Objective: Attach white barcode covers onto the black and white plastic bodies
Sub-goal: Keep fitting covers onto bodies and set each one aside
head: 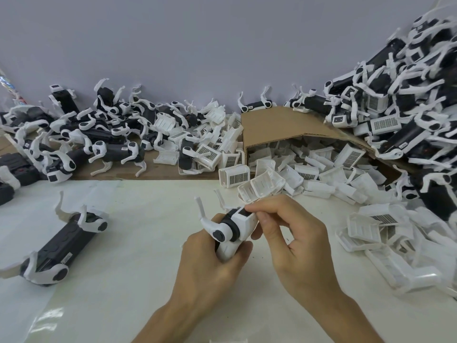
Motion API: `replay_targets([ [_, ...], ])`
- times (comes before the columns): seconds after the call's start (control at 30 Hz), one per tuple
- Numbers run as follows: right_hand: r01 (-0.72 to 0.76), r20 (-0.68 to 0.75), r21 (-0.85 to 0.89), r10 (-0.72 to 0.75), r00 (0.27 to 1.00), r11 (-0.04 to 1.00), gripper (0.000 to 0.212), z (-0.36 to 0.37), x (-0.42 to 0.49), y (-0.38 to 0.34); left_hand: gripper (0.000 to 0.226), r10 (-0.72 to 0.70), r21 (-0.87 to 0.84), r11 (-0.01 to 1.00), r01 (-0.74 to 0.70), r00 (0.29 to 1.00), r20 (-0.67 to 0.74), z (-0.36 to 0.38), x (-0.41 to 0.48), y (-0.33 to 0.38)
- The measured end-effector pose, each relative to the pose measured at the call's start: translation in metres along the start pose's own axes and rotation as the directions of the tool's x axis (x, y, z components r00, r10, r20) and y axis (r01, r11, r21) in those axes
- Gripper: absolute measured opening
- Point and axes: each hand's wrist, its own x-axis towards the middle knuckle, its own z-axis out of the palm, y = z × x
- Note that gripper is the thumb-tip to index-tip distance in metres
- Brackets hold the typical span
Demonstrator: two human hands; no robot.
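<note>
My left hand (212,263) grips a black and white plastic body (228,230) just above the table's middle, its white legs pointing up and away. A white cover sits on the body's upper end. My right hand (291,233) pinches that white cover (244,217) with thumb and fingertips curled onto it. Another black and white body (59,246) lies on the table at the left.
Loose white barcode covers (309,174) spill from a tipped cardboard box (272,125) at the right. Heaps of black and white bodies (99,134) fill the back left and a larger heap of bodies (408,95) fills the right. A white sheet (138,219) covers the table.
</note>
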Motion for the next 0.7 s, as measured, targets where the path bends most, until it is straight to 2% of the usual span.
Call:
replay_targets([
  [0.1, -0.024, 0.032, 0.011, 0.024, 0.999, 1.0, 0.018, -0.0021, 0.0014, 0.0002, 0.009, -0.019, -0.052, 0.998, 0.023, 0.997, 0.071, -0.0008, 0.0003, 0.0017],
  [0.2, -0.034, 0.051, 0.002, 0.033, 0.998, 0.999, 0.017, -0.0012, 0.0011, 0.0008, 0.017, -0.049, -0.084, 0.995, 0.059, 0.992, 0.115, -0.0019, 0.0019, 0.0033],
  [0.37, -0.022, -0.024, -0.016, 0.021, 0.999, 1.0, 0.011, 0.0, 0.0014, 0.0024, 0.014, -0.035, -0.014, 0.999, 0.036, 0.996, 0.085, -0.0016, 0.0026, 0.0005],
  [0.5, -0.062, -0.073, -0.031, 0.06, 0.996, 0.998, 0.014, -0.0011, 0.0013, 0.006, 0.027, -0.049, 0.033, 0.998, 0.047, 0.997, 0.058, -0.0013, 0.0022, 0.0009],
  [0.57, -0.1, -0.101, -0.034, 0.096, 0.99, 0.994, 0.018, -0.0023, 0.0018, 0.0077, 0.03, -0.032, 0.083, 0.996, 0.028, 0.998, 0.051, -0.001, 0.0016, 0.0011],
  [0.63, -0.128, -0.099, -0.013, 0.126, 0.987, 0.992, 0.017, -0.0044, 0.0038, 0.0084, 0.036, 0.04, 0.211, 0.976, -0.045, 0.999, 0.028, -0.0024, 0.0025, -0.0021],
  [0.7, -0.174, -0.018, 0.058, 0.175, 0.984, 0.983, 0.016, -0.0088, 0.007, 0.009, 0.041, 0.126, 0.323, 0.938, -0.128, 0.992, 0.029, -0.0054, 0.0049, -0.0042],
])
